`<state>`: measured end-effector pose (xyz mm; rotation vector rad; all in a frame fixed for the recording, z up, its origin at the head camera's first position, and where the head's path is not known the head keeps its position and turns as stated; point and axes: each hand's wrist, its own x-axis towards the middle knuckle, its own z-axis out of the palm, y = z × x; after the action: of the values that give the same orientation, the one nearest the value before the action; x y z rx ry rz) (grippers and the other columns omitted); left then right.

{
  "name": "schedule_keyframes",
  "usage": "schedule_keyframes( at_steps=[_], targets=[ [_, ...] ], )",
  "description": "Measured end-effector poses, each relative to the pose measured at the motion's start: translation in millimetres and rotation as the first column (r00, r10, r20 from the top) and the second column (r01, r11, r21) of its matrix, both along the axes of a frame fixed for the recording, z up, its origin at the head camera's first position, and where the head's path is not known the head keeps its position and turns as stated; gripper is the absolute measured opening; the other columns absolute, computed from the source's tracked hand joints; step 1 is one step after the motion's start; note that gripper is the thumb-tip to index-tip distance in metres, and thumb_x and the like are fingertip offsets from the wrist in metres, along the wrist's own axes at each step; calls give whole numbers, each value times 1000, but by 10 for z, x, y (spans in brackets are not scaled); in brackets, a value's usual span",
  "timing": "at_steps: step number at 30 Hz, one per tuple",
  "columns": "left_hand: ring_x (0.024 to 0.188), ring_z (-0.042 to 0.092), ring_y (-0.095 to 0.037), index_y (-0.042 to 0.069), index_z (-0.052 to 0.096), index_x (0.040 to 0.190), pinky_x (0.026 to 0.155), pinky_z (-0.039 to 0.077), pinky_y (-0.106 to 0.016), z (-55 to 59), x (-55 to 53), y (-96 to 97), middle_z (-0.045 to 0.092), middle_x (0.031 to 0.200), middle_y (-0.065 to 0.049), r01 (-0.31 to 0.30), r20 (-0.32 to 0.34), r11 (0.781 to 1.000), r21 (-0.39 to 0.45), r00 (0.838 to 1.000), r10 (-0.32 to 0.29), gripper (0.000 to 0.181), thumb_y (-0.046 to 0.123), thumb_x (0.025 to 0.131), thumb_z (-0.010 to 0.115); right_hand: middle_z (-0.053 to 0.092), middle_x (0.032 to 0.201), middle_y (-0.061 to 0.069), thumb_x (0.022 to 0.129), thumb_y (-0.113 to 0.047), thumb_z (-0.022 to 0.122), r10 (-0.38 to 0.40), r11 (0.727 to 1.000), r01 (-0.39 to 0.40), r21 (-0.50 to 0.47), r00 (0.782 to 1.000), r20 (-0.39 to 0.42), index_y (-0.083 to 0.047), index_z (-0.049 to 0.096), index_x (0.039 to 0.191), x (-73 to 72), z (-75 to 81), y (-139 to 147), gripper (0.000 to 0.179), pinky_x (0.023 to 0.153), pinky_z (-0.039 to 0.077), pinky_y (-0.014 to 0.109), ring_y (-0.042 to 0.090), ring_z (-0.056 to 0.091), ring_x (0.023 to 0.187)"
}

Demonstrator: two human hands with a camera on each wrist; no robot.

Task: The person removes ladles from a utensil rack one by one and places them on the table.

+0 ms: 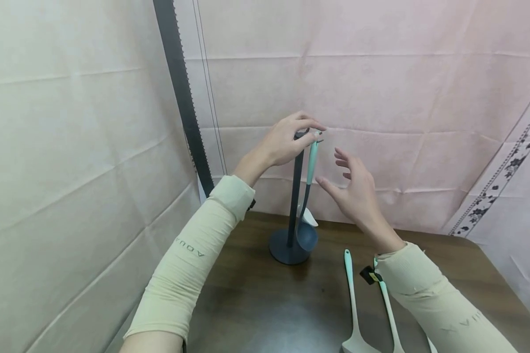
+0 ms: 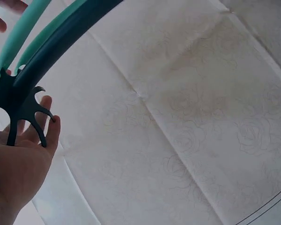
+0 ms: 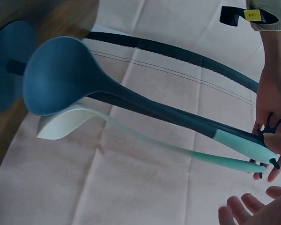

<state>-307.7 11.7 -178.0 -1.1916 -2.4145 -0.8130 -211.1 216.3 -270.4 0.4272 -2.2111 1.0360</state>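
A dark blue utensil stand [image 1: 296, 196] with a round base and a ring of hooks stands upright on the table. My left hand [image 1: 287, 139] grips its top, fingers draped over the hooks [image 2: 25, 110] and thumb by the mint handle end. From the hooks hangs a dark blue ladle [image 3: 61, 75] with a mint grip. Beside it hangs a white utensil [image 3: 68, 125] with a mint handle; its head is partly hidden in the head view. To the right of the ladle, my right hand [image 1: 357, 191] holds nothing, its fingers spread and apart from the handle.
On the brown table [image 1: 256, 294] at the front right lie a pale turner [image 1: 355, 323] with a mint handle and another mint-handled utensil [image 1: 390, 314], partly under the right forearm. A third pale piece shows at the bottom edge. Pale cloth [image 1: 380, 88] hangs behind and at the left.
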Motion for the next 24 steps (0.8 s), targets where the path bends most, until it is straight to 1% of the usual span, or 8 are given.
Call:
schedule_keyframes(
  at_steps=[3, 7, 9, 13, 16, 20, 22, 24],
  targets=[
    [123, 56, -12, 25, 67, 144, 103, 45, -33, 44, 38, 26, 57, 142, 3, -17, 59, 1000, 16, 998, 16, 47, 44, 110, 41, 58, 149, 15, 93, -24, 83, 20, 998, -21, -62, 999, -25, -11, 47, 158, -24, 45, -34, 75, 102, 54, 54, 32, 62, 130],
    [122, 55, -14, 21, 63, 148, 103, 45, -34, 144, 120, 90, 57, 141, -1, -113, 92, 993, -24, 989, 115, 52, 42, 112, 31, 63, 140, 14, 93, -23, 83, 45, 991, -49, -125, 998, -32, -11, 50, 155, -38, 120, -85, 72, 97, 58, 50, 29, 66, 122],
    [124, 55, -15, 23, 62, 146, 104, 45, -36, 187, 172, 124, 57, 141, 0, -185, 88, 980, -68, 978, 191, 53, 43, 113, 27, 65, 135, 14, 93, -23, 83, 60, 988, -63, -144, 998, -30, -10, 51, 154, -41, 155, -117, 70, 96, 58, 50, 28, 68, 119],
    [134, 53, -18, 27, 56, 153, 110, 44, -40, 232, 263, 198, 54, 148, 0, -323, 82, 935, -146, 938, 336, 58, 48, 112, 21, 67, 129, 13, 94, -20, 81, 88, 981, -90, -174, 996, -21, -8, 53, 150, -53, 210, -188, 64, 96, 58, 50, 29, 69, 114],
    [142, 49, -21, 31, 49, 159, 115, 40, -42, 221, 301, 246, 47, 158, -1, -397, 52, 893, -213, 908, 416, 61, 52, 110, 20, 66, 129, 14, 95, -20, 79, 118, 975, -114, -193, 993, 8, -7, 53, 149, -70, 226, -245, 61, 96, 58, 50, 30, 69, 113],
    [141, 49, -26, 35, 52, 156, 114, 41, -44, 170, 308, 277, 48, 158, 0, -450, -34, 842, -297, 887, 462, 60, 56, 107, 25, 65, 129, 16, 96, -22, 77, 142, 968, -128, -214, 989, 52, -7, 52, 149, -98, 218, -308, 61, 96, 58, 49, 28, 69, 112],
    [139, 51, -26, 36, 54, 154, 111, 42, -44, 143, 300, 280, 51, 156, 2, -457, -69, 834, -310, 886, 459, 58, 57, 107, 27, 66, 127, 16, 96, -22, 77, 137, 969, -119, -218, 988, 67, -7, 53, 149, -110, 202, -322, 60, 96, 58, 48, 28, 69, 110],
    [135, 54, -25, 37, 57, 151, 107, 45, -42, 120, 290, 277, 53, 154, 4, -458, -93, 836, -302, 887, 452, 55, 54, 107, 28, 67, 124, 15, 97, -23, 77, 131, 970, -111, -217, 988, 81, -7, 54, 147, -122, 181, -331, 58, 95, 58, 48, 27, 70, 108]
  ],
)
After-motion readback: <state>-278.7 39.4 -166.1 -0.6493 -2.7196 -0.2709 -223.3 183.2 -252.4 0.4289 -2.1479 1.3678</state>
